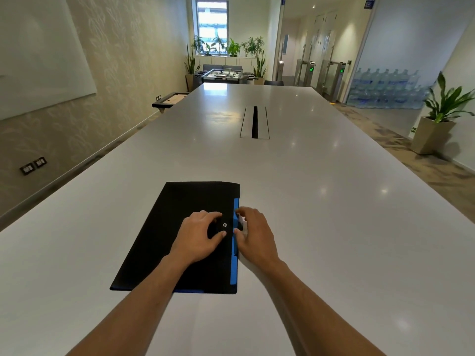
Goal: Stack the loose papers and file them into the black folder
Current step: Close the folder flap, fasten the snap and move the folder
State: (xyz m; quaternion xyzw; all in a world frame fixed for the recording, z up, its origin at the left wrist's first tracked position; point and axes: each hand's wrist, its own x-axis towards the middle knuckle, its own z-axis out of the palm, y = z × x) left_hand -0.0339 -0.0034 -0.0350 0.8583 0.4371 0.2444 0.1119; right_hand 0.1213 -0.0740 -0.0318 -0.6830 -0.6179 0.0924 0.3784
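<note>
A black folder point(180, 222) with a blue inner edge lies flat and closed on the white table point(321, 201), near its front. My left hand point(199, 237) rests on the folder's right half, fingers curled around a black flap with a small metal snap button point(225, 225). My right hand point(253, 233) is at the folder's right edge, fingertips pinching the flap's end over the blue strip. No loose papers show outside the folder; a thin white sliver peeks out under my right fingers.
A long cable slot point(255, 122) is set into the table's middle, further back. A potted plant point(437, 119) stands on the floor to the right. A wall runs along the left.
</note>
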